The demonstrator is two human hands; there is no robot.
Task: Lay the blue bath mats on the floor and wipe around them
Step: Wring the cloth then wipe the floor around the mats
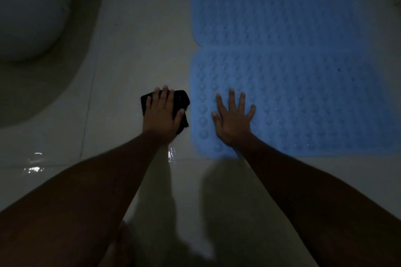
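Two blue bath mats with a bumpy surface lie flat on the pale tiled floor, edge to edge: a near mat (303, 104) and a far mat (282, 11). My right hand (233, 118) rests flat on the near mat's left part, fingers spread, holding nothing. Just left of that mat's edge, my left hand (162, 112) presses a dark cloth (182, 98) onto the floor tile. The cloth shows around my fingers and under my palm.
A white toilet bowl (32, 11) and its base fill the upper left. Wet patches glint on the floor (34, 167) at the left and below my left wrist. The scene is dim.
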